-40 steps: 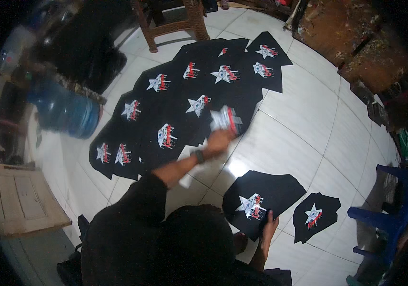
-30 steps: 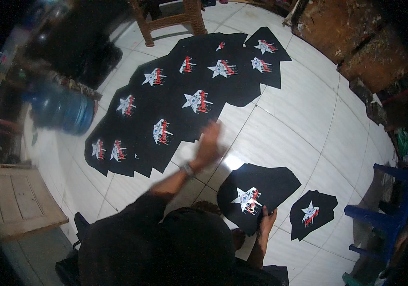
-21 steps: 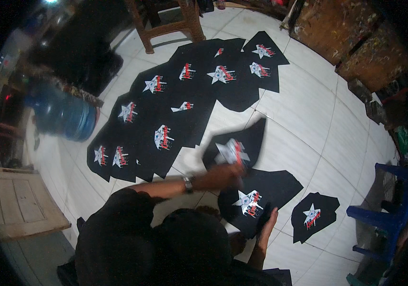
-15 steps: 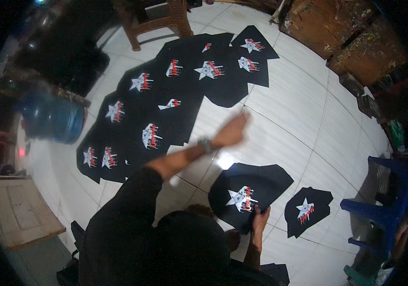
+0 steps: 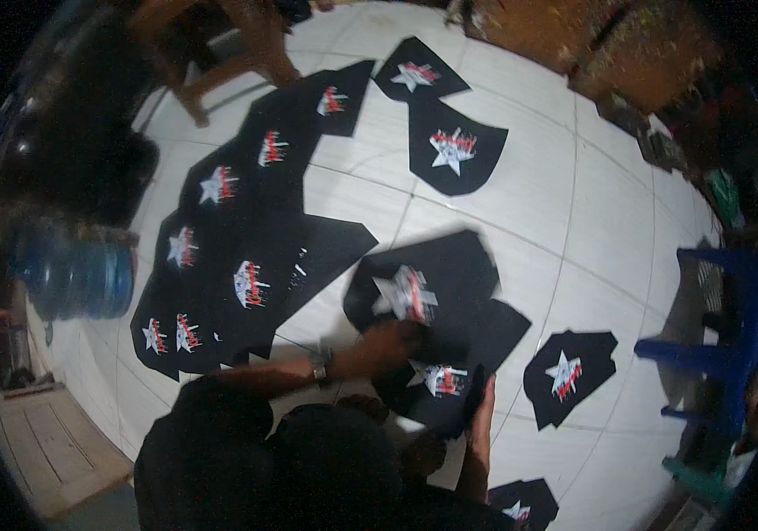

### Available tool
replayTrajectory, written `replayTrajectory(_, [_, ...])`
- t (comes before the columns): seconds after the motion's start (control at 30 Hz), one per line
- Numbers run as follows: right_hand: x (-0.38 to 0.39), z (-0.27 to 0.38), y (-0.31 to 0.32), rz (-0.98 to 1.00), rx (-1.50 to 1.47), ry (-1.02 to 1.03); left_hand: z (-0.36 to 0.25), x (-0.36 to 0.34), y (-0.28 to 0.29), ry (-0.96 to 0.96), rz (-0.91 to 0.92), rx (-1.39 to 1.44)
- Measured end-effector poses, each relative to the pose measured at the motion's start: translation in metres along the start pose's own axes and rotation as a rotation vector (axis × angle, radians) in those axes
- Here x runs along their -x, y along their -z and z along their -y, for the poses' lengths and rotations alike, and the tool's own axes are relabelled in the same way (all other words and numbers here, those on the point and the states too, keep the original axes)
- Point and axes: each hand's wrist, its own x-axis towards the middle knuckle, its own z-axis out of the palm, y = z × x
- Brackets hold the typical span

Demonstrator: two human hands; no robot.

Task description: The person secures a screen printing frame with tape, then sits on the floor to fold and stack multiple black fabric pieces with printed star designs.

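My left hand [image 5: 397, 347], with a watch at its wrist, is blurred and closed on the near edge of a black cut panel [image 5: 459, 257]. That panel has a white star and red lettering, and it overlaps the far part of a second printed panel [image 5: 476, 380]. My right hand [image 5: 483, 416] grips the right edge of this nearer panel, thumb side up; its other fingers are hidden. A single black panel [image 5: 568, 376] lies on the floor to the right. Farther left, several overlapping panels [image 5: 282, 199] with the same print are spread out.
Two panels [image 5: 472, 133] lie at the far middle of the tiled floor [image 5: 538, 186]. A blue water jug [image 5: 78, 276] is at the left, a brown chair [image 5: 220, 62] at the far left. A blue plastic stool [image 5: 707, 350] stands right. Another panel [image 5: 525, 504] lies near me.
My left hand has come back toward me and now holds a panel over the one in my right hand. The spread's right side has thinned and its panels have shifted. The view has turned slightly.
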Motion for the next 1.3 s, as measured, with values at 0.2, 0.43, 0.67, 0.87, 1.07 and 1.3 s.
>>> replayTrajectory(0.2, [-0.018,-0.016,0.039,-0.063,0.499,0.183,-0.108,0.025,0.003,-0.345,0.127,0.143])
replayTrajectory(0.43, [-0.015,-0.013,0.032,-0.070,0.495,0.189,0.052,-0.262,0.063,-0.210,-0.549,-0.365])
replayTrajectory(0.67, [-0.021,-0.021,0.042,-0.045,0.407,0.195,0.099,-0.318,0.095,-0.016,-0.350,-0.448])
replayTrajectory(0.87, [-0.006,0.007,0.026,-0.019,-0.245,-0.084,-0.016,-0.104,0.082,-0.434,0.171,0.224])
replayTrajectory(1.07, [-0.015,-0.002,0.028,-0.055,0.317,0.089,0.153,-0.314,0.121,-0.373,-0.455,-0.400])
replayTrajectory(1.3, [-0.003,-0.037,0.064,-0.201,0.268,0.070,0.206,-0.357,0.170,0.263,-0.528,-0.710])
